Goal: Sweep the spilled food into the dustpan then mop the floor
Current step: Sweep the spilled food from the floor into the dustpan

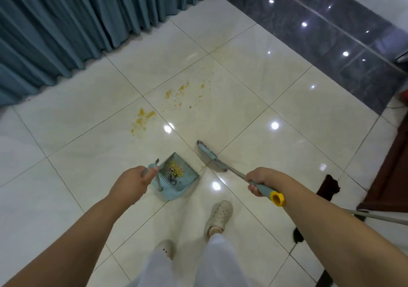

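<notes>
— Both hands busy? What's the left hand (134, 181) got?

— Its fingers are curled round the dustpan (176, 176) handle; the pan sits on the pale floor tiles (254, 92) just ahead of my feet, yellow crumbs already in it.

— And the right hand (259, 181)?

— Wrapped round the broom (213, 156) grip, near its yellow end. The broom head rests on the floor just right of the pan.

— Where's the spilled food (143, 117)?

— Scattered farther ahead, towards the teal curtain (66, 21).

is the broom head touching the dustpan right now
Apart. The head view shows a strip of bare tile between the broom head and the dustpan, which sits to its left.
</notes>
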`<state>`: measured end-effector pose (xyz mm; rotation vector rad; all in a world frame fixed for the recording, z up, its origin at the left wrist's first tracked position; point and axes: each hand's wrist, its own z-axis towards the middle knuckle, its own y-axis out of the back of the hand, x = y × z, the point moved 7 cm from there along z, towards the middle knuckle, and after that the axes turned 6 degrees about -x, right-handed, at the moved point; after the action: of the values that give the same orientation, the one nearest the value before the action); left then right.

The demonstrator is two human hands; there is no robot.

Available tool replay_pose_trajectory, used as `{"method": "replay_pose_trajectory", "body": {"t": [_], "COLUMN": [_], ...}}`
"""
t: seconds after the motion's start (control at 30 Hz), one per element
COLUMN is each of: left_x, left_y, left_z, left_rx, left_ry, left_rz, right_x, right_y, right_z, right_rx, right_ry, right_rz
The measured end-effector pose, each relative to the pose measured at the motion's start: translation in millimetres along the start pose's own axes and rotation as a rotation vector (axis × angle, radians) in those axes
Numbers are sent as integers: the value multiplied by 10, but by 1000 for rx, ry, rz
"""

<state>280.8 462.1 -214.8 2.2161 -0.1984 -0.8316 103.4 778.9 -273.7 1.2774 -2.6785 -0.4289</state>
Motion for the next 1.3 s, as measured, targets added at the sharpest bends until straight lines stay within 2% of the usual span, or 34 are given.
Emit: {"method": "replay_pose_trajectory", "body": {"t": [0.2, 0.33, 0.53, 0.7, 1.1, 1.3], "left_x": [311, 408, 375, 362, 512, 695], "left_y": [-38, -6, 43, 121, 181, 243], "left_z": [-6, 62, 159, 173, 72, 37], "left_rx": [20, 5, 62, 50, 94, 71], "left_ry": [17, 11, -25, -12, 106, 133], "left_rz": [50, 61, 122, 83, -64, -58], "right_x": [27, -88, -258, -308, 170, 163], "right_y": [-159, -457, -774, -780, -443, -808], "right_z": [178, 280, -14, -233, -106, -51], "right_rx": [-80, -32, 79, 196, -16, 29], "right_ry": [-6, -66, -6, 12, 51, 8], "right_rz": [21, 42, -37, -57, -48, -104]}}
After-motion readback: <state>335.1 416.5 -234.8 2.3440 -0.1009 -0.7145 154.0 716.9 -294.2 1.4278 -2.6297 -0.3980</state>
